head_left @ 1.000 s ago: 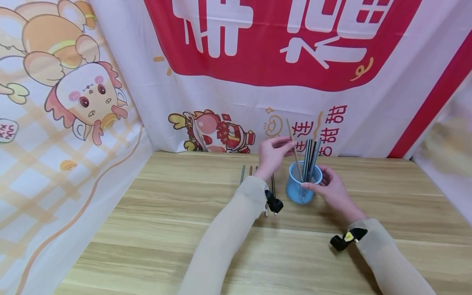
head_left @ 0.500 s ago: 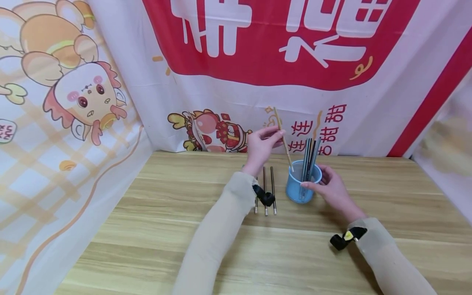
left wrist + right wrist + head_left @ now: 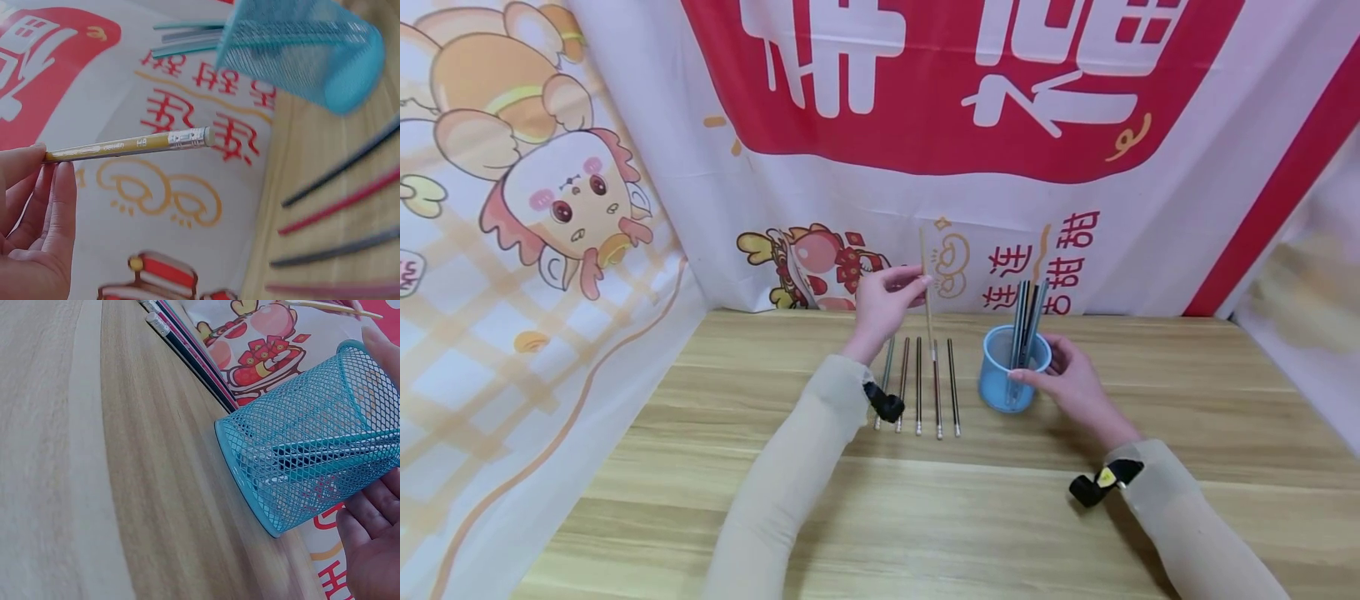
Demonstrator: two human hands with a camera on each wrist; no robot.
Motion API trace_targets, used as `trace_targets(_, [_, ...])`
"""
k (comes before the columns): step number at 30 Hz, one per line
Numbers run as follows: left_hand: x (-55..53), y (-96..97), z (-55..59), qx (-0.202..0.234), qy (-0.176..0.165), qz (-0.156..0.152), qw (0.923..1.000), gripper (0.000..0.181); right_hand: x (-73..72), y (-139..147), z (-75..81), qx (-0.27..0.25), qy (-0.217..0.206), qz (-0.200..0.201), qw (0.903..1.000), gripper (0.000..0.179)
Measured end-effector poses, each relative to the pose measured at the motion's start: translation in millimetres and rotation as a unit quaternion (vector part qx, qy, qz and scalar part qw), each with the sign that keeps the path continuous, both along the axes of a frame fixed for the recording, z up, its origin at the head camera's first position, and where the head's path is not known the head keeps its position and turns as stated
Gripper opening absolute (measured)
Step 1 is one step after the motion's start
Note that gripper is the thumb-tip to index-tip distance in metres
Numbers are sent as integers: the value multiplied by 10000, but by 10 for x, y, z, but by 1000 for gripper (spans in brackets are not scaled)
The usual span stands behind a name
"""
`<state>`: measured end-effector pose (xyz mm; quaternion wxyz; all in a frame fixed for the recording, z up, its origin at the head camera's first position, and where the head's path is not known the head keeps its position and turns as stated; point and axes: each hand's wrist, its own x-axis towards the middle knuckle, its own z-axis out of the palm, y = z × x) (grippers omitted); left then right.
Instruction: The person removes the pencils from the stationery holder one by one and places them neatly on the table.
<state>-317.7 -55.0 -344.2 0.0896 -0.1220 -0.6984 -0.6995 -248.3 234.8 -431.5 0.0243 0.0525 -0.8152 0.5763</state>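
A left hand [image 3: 880, 308] pinches a yellow pencil [image 3: 927, 310] between thumb and fingers, raised above the far part of the wood-grained table [image 3: 925, 517]. The pencil stands nearly upright, its eraser end downward; the left wrist view shows the metal ferrule, the pale eraser and the letters HB on the shaft. In the head view its lower end overlaps the far tip of a dark red pencil [image 3: 937, 396]; whether the two touch cannot be told. This dark red pencil is fourth from the left in a row of five pencils lying side by side, spaced apart, eraser ends toward the person. The others are a greenish pencil [image 3: 887, 372] at the left end, partly hidden by the left wrist camera [image 3: 887, 406], then a reddish pencil [image 3: 903, 383], a black pencil [image 3: 918, 383] and, at the right end, a second black pencil [image 3: 953, 387]. To the right of the row, a blue mesh cup [image 3: 995, 385] stands upright on the table. The right hand [image 3: 1075, 385] grips it from the right, thumb at the near rim and fingers on the far side. Several dark and grey-green pencils [image 3: 1028, 321] lean inside. Behind, a printed cloth [image 3: 865, 196] bears a red panel [image 3: 940, 125] with white characters.
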Motion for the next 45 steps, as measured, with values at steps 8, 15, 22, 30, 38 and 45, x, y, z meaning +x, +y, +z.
trace_targets(8, [-7,-331,-152,-506,-259,-3,9984,30,-1,20,-32,-21,-4,34,10000,80])
trace_targets(15, [-35,-545,-254,-993,-693,-101,9926,29,-16,26,-60,-52,13,31,10000,80])
trace_targets(22, [-42,-720,-344,-1191,-990,-92,9879,28,-17,31,-52,-11,-3,9,10000,80])
trace_targets(30, [-68,-877,-467,-1516,-1768,-467,9714,28,-18,30,-47,-19,6,18,10000,79])
trace_targets(38, [-81,-986,-659,-2022,-2217,-657,9517,29,-18,35,-43,-28,-1,11,10000,79])
trace_targets(45, [-58,-985,-787,-1871,-2355,-489,9525,28,-18,32,-41,-33,-35,23,10000,80])
